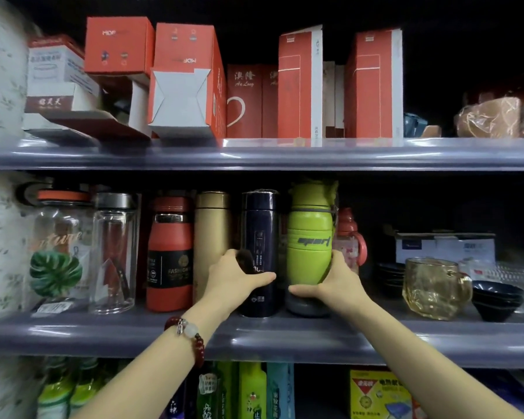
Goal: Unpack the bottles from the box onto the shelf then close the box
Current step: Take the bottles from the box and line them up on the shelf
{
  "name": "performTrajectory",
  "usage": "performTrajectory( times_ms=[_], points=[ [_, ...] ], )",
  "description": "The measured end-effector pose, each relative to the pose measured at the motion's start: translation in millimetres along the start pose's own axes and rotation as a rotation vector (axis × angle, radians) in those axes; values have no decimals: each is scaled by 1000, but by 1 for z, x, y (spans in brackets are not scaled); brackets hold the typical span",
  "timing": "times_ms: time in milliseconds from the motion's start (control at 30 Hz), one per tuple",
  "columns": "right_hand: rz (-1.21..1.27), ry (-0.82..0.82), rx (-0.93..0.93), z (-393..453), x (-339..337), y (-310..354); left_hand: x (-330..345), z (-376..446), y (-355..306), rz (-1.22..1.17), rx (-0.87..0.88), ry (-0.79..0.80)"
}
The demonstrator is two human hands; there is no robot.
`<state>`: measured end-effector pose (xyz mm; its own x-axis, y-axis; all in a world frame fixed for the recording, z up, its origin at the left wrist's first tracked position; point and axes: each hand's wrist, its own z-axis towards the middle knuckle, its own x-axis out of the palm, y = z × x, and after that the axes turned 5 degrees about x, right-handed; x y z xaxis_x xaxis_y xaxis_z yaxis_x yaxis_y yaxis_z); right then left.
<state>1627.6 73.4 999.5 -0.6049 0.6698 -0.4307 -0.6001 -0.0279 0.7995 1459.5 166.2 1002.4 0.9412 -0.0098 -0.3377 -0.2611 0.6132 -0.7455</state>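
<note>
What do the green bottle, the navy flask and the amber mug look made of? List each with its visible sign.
Green bottle: matte, ribbed, probably silicone or soft plastic.
Navy flask: smooth, glossy cylinder, likely coated metal, though painted plastic is possible.
Amber mug: see-through, faceted and glinting, most likely tinted glass.

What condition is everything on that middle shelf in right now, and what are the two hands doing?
Left hand: gripping the navy bottle.
Right hand: gripping the green bottle low down.
Navy bottle: upright, capped, on the middle shelf.
Green bottle: upright, capped.
Red bottle: upright, capped, untouched.
Gold bottle: upright, capped.
Clear glass bottle: upright, lidded, looks empty.
Amber glass mug: upright, empty.
</note>
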Motion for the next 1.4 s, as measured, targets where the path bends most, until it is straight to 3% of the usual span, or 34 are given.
performTrajectory(
  times_ms=[233, 567, 733, 833, 933, 1000, 1067, 1133, 1233, 1400],
  points=[
    [89, -82, -37, -2, 7, 1, 10, 1, -1, -53, 9, -54],
    [70, -17, 3, 8, 6, -6, 11, 2, 5, -85, -1, -14],
    [88, 62, 43, 11, 5, -10, 9, -6, -5, 37, 46, 37],
    [1, -19, 33, 3, 3, -4, 2, -12, -10, 125, 62, 106],
    [-85, -239, -139, -18, 4, 17, -28, -18, -13, 157, 101, 49],
    [-91, -355, -373, -40, 13, 38, -58, -21, -12, 178, 166, -114],
    [-46, -302, -487, -59, 33, 60, -88, -20, -3, 200, 215, -293],
    [23, -118, -431, -69, 64, 75, -111, -12, 15, 245, 168, -364],
    [15, 57, -219, -66, 112, 87, -131, 1, 42, 253, 10, -249],
    [-15, -19, 3, -49, 161, 99, -129, 8, 63, 228, 31, -105]
  ],
)
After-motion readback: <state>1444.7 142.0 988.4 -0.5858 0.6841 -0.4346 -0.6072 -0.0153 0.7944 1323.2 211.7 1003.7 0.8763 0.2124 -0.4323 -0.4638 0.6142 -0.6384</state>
